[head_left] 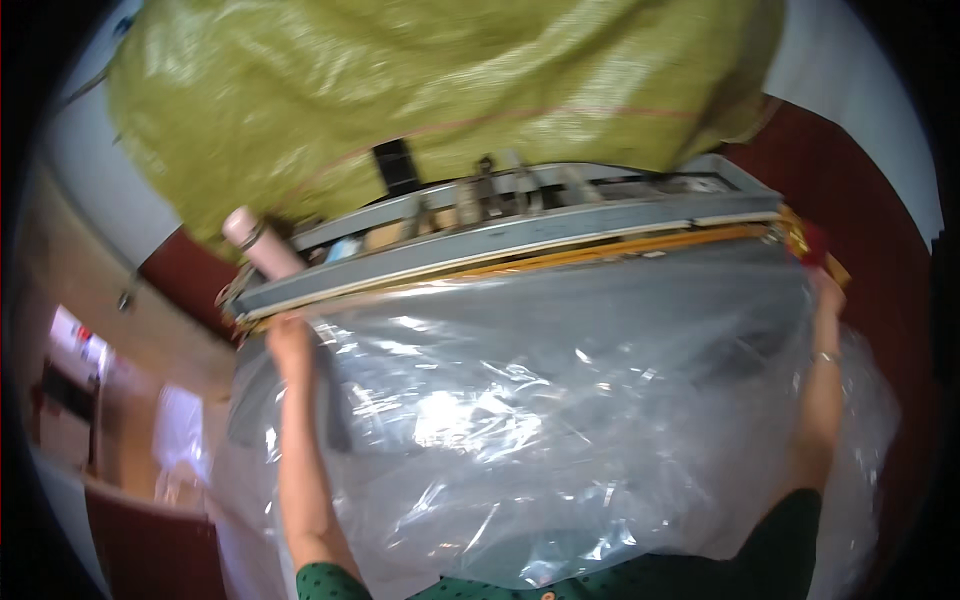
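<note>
Your clear plastic bag (560, 420) lies stretched up to the grey sealing bar (500, 250).
Your left hand (288, 340) and right hand (826, 296) each pinch a bag corner; green woven sack (430, 90) above, dark red floor (870, 230) beside, tan counter (90, 290) left.

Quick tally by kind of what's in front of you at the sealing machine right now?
Large clear plastic bag: 1
Grey metal sealing machine with long bar: 1
Big yellow-green woven sack: 1
Pink cylindrical bottle: 1
Bare hands on the bag's top edge, left hand and right hand: 2
Total: 6
</note>
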